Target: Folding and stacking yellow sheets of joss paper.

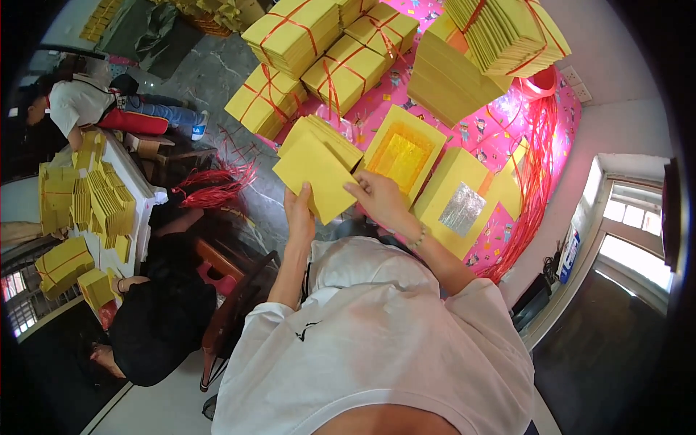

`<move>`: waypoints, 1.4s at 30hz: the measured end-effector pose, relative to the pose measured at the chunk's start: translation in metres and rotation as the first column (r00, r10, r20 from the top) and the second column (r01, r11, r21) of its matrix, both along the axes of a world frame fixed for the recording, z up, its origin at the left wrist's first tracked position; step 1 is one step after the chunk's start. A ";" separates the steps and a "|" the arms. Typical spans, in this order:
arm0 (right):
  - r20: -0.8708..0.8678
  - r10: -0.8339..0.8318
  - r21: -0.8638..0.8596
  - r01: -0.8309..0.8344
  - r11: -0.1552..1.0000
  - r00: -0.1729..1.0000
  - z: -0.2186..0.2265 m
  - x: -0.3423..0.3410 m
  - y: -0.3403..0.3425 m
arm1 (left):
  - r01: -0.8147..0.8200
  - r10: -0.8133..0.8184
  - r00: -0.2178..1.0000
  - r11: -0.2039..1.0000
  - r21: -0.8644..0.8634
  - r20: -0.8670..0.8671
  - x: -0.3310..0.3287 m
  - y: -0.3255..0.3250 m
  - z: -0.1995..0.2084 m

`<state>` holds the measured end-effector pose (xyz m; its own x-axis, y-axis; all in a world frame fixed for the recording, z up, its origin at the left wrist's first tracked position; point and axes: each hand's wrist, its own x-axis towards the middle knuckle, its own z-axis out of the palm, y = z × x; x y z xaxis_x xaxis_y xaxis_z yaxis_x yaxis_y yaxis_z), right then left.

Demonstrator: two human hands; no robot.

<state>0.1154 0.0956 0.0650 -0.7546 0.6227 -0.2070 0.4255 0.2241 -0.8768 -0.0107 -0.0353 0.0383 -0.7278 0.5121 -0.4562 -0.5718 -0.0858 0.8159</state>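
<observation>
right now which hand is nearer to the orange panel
Right. The right hand appears just below the orange panel; the left hand is farther off to its lower left, at the held yellow paper.

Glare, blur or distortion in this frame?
Head view: window panes blown out; head view: silver foil square glints, pink cover washed out in patches; head view: lower-left person in black sinks into shadow; head view: straight edges bow toward the blackened rim; head view: held yellow sheet looks fairly sharp.
</observation>
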 end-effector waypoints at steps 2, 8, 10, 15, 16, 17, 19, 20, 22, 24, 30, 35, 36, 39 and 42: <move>0.026 -0.011 -0.045 0.012 0.999 1.000 -0.007 -0.017 0.011 | -0.003 0.003 1.000 1.000 0.012 -0.015 -0.011 0.008 -0.010; 0.002 0.003 0.226 -0.004 0.974 1.000 -0.029 -0.049 0.028 | 0.017 -0.022 0.998 0.996 -0.087 -0.064 -0.031 0.020 -0.036; 0.049 -0.020 0.311 0.004 0.951 0.999 -0.032 -0.053 0.030 | 0.023 -0.033 0.996 0.993 -0.115 -0.086 -0.035 0.022 -0.046; 0.116 -0.071 0.386 0.021 0.922 0.991 -0.044 -0.057 0.033 | 0.081 -0.106 0.987 0.979 -0.189 -0.124 -0.044 0.025 -0.072; 0.149 -0.075 0.389 0.012 0.921 0.986 -0.045 -0.057 0.034 | 0.084 -0.109 0.987 0.978 -0.192 -0.121 -0.045 0.025 -0.074; 0.152 -0.078 0.386 0.013 0.922 0.985 -0.046 -0.059 0.035 | 0.084 -0.107 0.988 0.977 -0.195 -0.109 -0.045 0.025 -0.076; 0.179 -0.086 0.485 -0.012 0.874 0.980 -0.048 -0.061 0.036 | 0.090 -0.110 0.989 0.976 -0.199 -0.094 -0.045 0.027 -0.079; 0.182 -0.089 0.484 -0.010 0.875 0.979 -0.050 -0.062 0.036 | 0.095 -0.115 0.990 0.970 -0.226 -0.077 -0.046 0.028 -0.080; 0.052 0.036 0.530 -0.058 0.846 0.998 -0.059 -0.065 0.036 | 0.104 -0.123 0.991 0.962 -0.253 -0.059 -0.046 0.030 -0.081; 0.078 0.050 0.553 -0.085 0.829 0.996 -0.066 -0.076 0.031 | 0.080 -0.102 0.992 0.969 -0.232 -0.081 -0.047 0.033 -0.083; 0.209 0.203 0.622 -0.291 0.727 0.956 -0.083 -0.096 0.033 | 0.078 -0.115 0.984 0.965 -0.251 -0.137 -0.053 0.036 -0.099; 0.375 0.253 0.483 -0.421 0.768 0.892 -0.092 -0.103 0.046 | 0.068 -0.136 0.972 0.943 -0.325 -0.193 -0.055 0.045 -0.100; 0.395 0.264 0.456 -0.437 0.775 0.880 -0.091 -0.103 0.046 | 0.056 -0.139 0.964 0.940 -0.337 -0.226 -0.055 0.046 -0.099; 0.418 0.296 0.383 -0.462 0.800 0.859 -0.088 -0.102 0.050 | 0.016 -0.111 0.956 0.943 -0.332 -0.271 -0.050 0.050 -0.100; 0.405 0.299 0.385 -0.457 0.801 0.864 -0.095 -0.101 0.049 | -0.024 -0.106 0.943 0.923 -0.384 -0.314 -0.048 0.051 -0.106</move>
<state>0.0141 0.1447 -0.0298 -0.8937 0.3809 -0.2370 0.4486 0.7610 -0.4687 -0.0590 0.0161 -0.0673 -0.8496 0.3812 -0.3645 -0.2678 0.2835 0.9208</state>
